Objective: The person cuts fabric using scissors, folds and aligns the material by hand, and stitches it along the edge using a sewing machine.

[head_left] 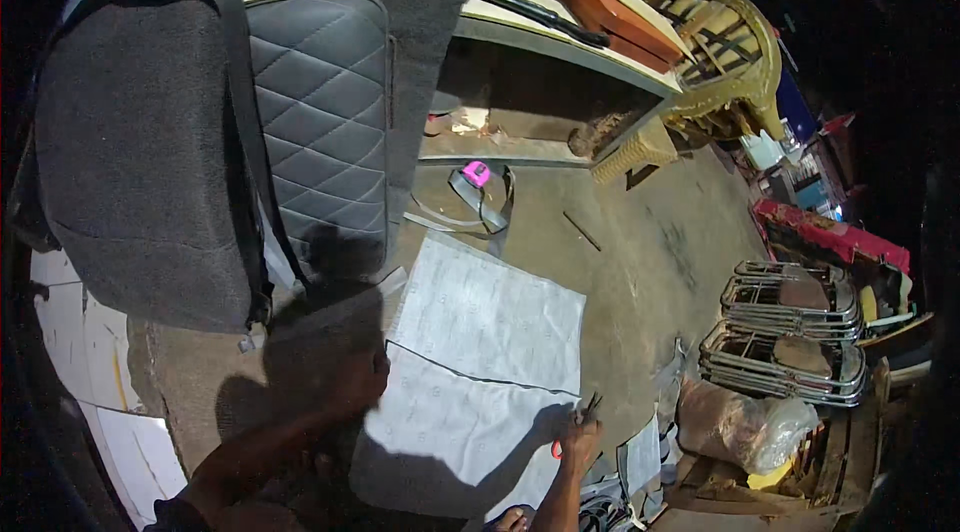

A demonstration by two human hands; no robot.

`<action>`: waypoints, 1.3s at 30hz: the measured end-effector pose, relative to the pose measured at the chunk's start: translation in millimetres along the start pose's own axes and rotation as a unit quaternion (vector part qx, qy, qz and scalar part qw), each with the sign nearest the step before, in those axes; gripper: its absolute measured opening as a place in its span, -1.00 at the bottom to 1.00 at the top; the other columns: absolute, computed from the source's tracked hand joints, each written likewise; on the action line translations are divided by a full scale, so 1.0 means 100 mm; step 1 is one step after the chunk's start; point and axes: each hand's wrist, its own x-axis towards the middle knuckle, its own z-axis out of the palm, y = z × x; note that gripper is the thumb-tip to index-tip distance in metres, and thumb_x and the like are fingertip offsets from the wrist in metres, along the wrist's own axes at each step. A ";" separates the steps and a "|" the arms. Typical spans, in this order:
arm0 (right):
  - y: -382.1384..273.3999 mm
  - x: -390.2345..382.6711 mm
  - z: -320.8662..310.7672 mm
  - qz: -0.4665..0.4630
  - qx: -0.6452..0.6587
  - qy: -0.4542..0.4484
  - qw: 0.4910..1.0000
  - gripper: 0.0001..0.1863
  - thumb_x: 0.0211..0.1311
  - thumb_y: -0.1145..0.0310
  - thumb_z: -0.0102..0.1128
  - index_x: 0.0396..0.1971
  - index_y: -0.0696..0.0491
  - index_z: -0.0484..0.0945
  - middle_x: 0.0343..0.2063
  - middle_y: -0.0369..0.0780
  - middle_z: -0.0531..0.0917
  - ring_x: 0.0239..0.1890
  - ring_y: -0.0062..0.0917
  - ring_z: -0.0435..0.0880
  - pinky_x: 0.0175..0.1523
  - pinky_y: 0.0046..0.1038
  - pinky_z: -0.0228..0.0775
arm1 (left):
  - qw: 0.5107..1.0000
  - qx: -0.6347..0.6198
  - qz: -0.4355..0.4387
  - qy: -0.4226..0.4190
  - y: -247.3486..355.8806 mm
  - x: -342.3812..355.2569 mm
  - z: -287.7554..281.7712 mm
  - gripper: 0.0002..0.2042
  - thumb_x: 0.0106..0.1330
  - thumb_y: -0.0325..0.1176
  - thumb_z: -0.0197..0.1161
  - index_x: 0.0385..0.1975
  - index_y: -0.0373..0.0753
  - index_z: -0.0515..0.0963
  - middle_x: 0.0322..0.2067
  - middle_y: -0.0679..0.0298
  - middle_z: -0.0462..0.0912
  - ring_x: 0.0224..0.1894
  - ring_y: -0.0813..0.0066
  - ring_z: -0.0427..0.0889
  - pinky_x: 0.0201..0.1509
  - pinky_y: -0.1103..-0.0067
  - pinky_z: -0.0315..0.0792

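A white sheet (490, 297) with a faint repeating print lies on the floor in front of me. A dark, slightly wavy line crosses it from left to right; whether it is a cut or an edge I cannot tell. At the left end of this line, my left hand (366, 379) is closed on the sheet's margin, its fingers partly in shadow. My right hand (578, 440) is closed around scissors (592, 406) at the sheet's right edge, by the line's other end. The blades point up and away, and a red handle loop shows below the fingers.
A dark grey seat cushion (140, 152) and a quilted black panel (325, 122) stand at the left. Beyond the sheet lie a pink tape measure (476, 174), grey strips and a thin stick (582, 231). Metal frames (785, 362) and a plastic-wrapped bundle (740, 422) are at the right.
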 end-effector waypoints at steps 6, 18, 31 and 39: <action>-0.88 0.97 0.18 -0.046 0.124 -0.182 0.974 -0.58 0.29 0.19 0.27 -0.05 0.25 0.62 -0.17 0.07 0.72 -0.14 -0.17 0.73 0.01 -0.28 0.52 | 0.988 0.140 0.053 0.050 -0.41 1.11 0.49 -0.71 0.35 -0.24 0.14 -0.13 -0.36 0.52 -0.38 -0.16 0.64 -0.30 -0.18 0.66 -0.15 0.06 0.50; -1.71 2.30 0.77 -0.234 0.051 -0.338 0.910 -0.46 0.29 0.24 0.24 0.28 -0.07 0.45 0.16 0.04 0.51 0.30 -0.08 0.43 0.33 -0.08 0.33 | 0.920 0.230 0.317 -0.012 0.85 2.46 0.44 -0.69 0.19 -0.29 0.29 -0.15 -0.36 0.56 -0.15 -0.08 0.59 -0.06 -0.11 0.59 -0.02 0.12 0.49; -1.42 2.24 0.48 -0.222 0.134 -0.379 0.888 -0.67 0.25 0.24 0.41 -0.20 0.17 0.55 -0.50 -0.12 0.65 -0.43 -0.35 0.61 -0.24 -0.25 0.49 | 0.868 0.305 0.391 -0.021 0.96 2.62 0.34 -0.63 -0.08 -0.26 0.44 -0.23 -0.21 0.62 -0.27 -0.02 0.56 -0.15 -0.08 0.63 -0.10 0.11 0.56; -1.29 2.51 -1.04 -0.306 0.137 -0.291 0.896 -0.75 0.21 0.39 0.41 -0.20 0.17 0.56 -0.48 -0.03 0.63 -0.40 -0.43 0.65 -0.26 -0.33 0.47 | 0.877 0.245 0.371 -0.181 2.50 2.19 -0.41 -0.55 0.19 -0.20 0.40 0.06 -0.25 0.62 -0.10 -0.13 0.68 0.00 -0.04 0.66 0.10 0.19 0.48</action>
